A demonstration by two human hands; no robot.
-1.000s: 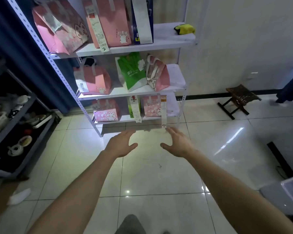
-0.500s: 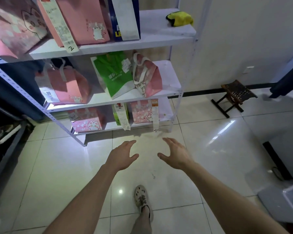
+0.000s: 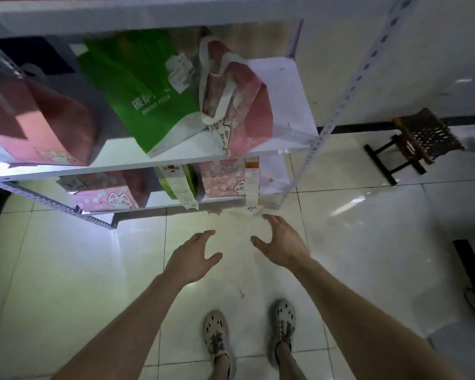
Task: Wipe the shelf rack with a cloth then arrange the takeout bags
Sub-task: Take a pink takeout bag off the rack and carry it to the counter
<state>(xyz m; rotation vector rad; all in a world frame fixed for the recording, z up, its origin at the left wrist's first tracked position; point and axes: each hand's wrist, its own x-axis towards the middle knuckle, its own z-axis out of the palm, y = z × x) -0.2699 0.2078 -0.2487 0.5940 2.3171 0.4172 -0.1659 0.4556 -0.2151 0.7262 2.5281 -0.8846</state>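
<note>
Left hand [image 3: 191, 259] and right hand [image 3: 281, 242], fingers relaxed and grasping nothing, hover before the rack [image 3: 280, 91] of bags [image 3: 148, 86].

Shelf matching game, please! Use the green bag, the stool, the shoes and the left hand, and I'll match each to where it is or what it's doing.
Things:
1 green bag
2 stool
3 shoes
4 left hand

Places or states:
A on the person's feet
B beside the wall, at the right
C open, holding nothing
D standing on a shelf

Pairs: 1-D, 2-B, 3-A, 4-C
</note>
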